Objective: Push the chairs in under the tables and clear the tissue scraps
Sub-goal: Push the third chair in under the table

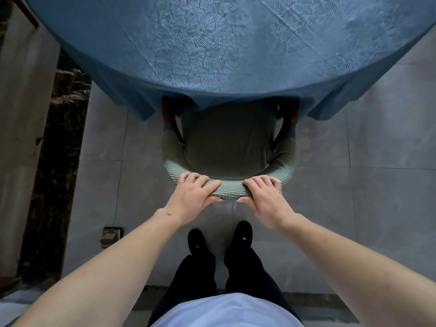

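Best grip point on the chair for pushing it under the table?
Top rail of the chair backrest, from behind. It curves toward the person, padded, clear of the tablecloth. Left hand and right hand already wrap it either side of centre.

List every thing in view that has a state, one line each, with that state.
chair: upright, front of seat tucked under the tablecloth, back half out from the table
left hand: closed on the chair's top rail, fingers over it
right hand: closed on the same rail, beside the left
tablecloth: spread over the round table, hem hanging over the chair's front
floor box: set in the tiled floor, lid state unclear
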